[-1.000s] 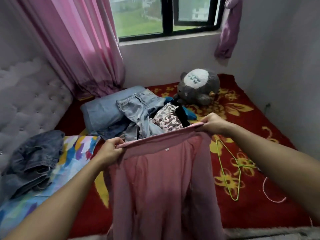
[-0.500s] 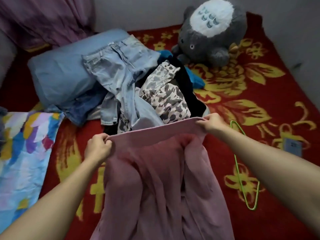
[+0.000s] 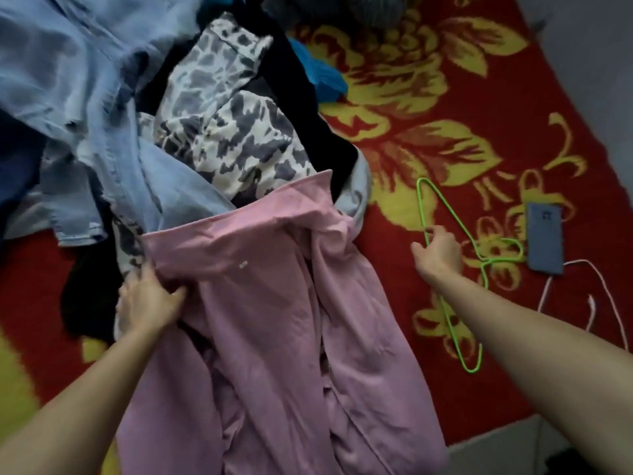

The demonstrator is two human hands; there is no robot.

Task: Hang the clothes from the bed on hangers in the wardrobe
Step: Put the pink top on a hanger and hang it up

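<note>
A pink garment (image 3: 274,303) lies spread on the red floral bedspread (image 3: 445,97), its top edge resting on a pile of clothes. My left hand (image 3: 150,299) grips the garment's left top corner. My right hand (image 3: 440,252) rests on a green wire hanger (image 3: 455,334) lying to the right of the garment; its fingers touch the hanger's upper arm, and whether they have closed on it cannot be told. The pile holds light blue jeans (image 3: 85,114), a grey-and-white patterned piece (image 3: 233,132) and a black one (image 3: 301,108).
A blue phone (image 3: 544,236) with a white cable (image 3: 589,296) lies on the bedspread just right of the hanger. A grey plush toy (image 3: 376,8) shows at the top edge. The bed's edge and floor appear at the bottom right.
My right hand has let go of the pink garment's right corner and moved right onto the green hanger. The garment now lies on the bed. The camera has tilted further down.
</note>
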